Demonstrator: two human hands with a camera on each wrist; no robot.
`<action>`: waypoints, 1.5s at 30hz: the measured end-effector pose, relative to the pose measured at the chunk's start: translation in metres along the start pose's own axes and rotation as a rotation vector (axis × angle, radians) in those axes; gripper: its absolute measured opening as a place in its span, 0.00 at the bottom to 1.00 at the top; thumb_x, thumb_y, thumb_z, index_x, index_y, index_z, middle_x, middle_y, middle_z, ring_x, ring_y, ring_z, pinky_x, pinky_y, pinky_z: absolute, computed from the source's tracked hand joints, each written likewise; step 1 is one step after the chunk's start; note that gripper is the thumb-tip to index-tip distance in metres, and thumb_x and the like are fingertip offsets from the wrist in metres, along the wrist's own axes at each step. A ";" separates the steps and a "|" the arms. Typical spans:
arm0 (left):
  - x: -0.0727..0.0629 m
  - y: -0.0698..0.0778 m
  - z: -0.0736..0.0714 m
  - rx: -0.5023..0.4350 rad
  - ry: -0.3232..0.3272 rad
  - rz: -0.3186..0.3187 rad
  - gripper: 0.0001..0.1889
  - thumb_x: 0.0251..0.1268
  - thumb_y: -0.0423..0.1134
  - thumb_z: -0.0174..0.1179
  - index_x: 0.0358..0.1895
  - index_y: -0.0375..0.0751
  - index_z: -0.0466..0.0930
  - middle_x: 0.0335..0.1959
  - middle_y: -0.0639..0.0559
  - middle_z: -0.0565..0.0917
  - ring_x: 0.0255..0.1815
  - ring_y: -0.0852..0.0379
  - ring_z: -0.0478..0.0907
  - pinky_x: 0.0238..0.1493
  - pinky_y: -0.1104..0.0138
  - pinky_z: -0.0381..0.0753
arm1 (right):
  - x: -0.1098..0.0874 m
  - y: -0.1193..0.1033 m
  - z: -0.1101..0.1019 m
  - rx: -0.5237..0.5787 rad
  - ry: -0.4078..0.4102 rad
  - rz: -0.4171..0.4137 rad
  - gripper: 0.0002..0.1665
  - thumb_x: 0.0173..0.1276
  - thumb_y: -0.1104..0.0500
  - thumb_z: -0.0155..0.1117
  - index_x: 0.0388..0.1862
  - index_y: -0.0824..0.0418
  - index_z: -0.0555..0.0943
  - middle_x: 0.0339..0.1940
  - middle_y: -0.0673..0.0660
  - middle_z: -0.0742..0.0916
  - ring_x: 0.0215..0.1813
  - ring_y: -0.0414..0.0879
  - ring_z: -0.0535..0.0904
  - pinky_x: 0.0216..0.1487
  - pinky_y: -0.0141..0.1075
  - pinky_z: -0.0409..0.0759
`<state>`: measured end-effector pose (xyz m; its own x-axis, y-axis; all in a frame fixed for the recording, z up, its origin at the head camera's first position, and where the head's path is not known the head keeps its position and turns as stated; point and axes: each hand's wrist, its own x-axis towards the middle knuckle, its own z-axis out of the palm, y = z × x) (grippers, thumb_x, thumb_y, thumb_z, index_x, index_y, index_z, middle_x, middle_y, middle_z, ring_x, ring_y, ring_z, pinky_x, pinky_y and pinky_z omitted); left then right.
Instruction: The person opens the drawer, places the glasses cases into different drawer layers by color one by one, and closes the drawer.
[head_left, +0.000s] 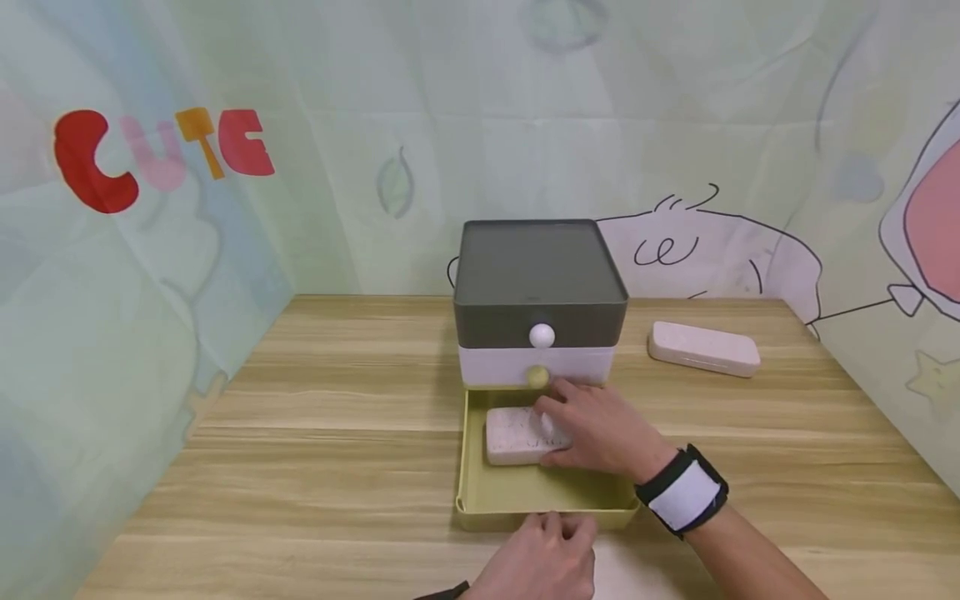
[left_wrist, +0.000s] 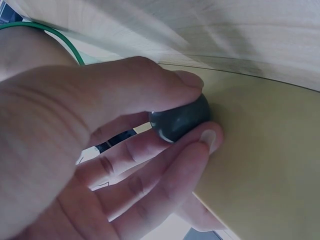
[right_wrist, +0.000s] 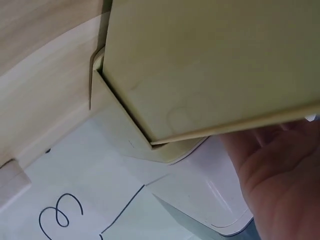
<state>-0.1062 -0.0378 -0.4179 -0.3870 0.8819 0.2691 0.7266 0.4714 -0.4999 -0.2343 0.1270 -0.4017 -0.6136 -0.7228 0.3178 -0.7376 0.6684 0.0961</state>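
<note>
A yellow drawer point(head_left: 540, 492) is pulled out at the bottom of a small stacked drawer box point(head_left: 536, 267). At its front, my left hand point(head_left: 543, 558) pinches a dark round knob point(left_wrist: 180, 120) between thumb and fingers, seen closely in the left wrist view. Inside the drawer lies a pale pink speckled oblong case point(head_left: 513, 437). My right hand point(head_left: 600, 429) reaches in from the right and grips the case's right end, thumb along the near side and fingers toward the far side. In the right wrist view, the drawer wall hides the fingertips and the case.
A second pale pink oblong case point(head_left: 703, 348) lies on the wooden table point(head_left: 345, 433), right of the drawer box. The upper drawers have a white knob point(head_left: 542, 336) and a yellow-green knob point(head_left: 537, 377). A printed cloth point(head_left: 360, 125) hangs behind and at both sides.
</note>
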 end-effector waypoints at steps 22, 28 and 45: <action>0.000 0.000 -0.001 -0.039 -0.077 0.007 0.13 0.70 0.52 0.56 0.29 0.57 0.85 0.31 0.56 0.71 0.17 0.62 0.62 0.18 0.73 0.62 | -0.003 0.001 -0.013 -0.061 -0.063 -0.031 0.16 0.50 0.46 0.83 0.31 0.52 0.88 0.27 0.48 0.77 0.28 0.41 0.68 0.27 0.33 0.67; 0.000 0.000 -0.003 -0.049 -0.105 0.008 0.14 0.71 0.54 0.55 0.29 0.57 0.85 0.31 0.57 0.71 0.17 0.62 0.63 0.18 0.73 0.62 | -0.001 0.006 -0.008 -0.082 -0.008 -0.049 0.15 0.49 0.47 0.84 0.29 0.52 0.87 0.25 0.48 0.77 0.27 0.41 0.67 0.26 0.33 0.67; -0.001 0.000 -0.001 -0.028 -0.044 0.001 0.14 0.72 0.51 0.55 0.28 0.56 0.84 0.30 0.56 0.70 0.16 0.62 0.60 0.18 0.73 0.60 | 0.001 0.013 0.000 -0.096 0.051 -0.038 0.14 0.53 0.48 0.82 0.30 0.55 0.88 0.24 0.48 0.80 0.26 0.39 0.68 0.26 0.33 0.71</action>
<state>-0.1054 -0.0387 -0.4167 -0.4099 0.8821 0.2320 0.7423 0.4704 -0.4772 -0.2443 0.1353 -0.4002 -0.5691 -0.7397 0.3591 -0.7279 0.6563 0.1984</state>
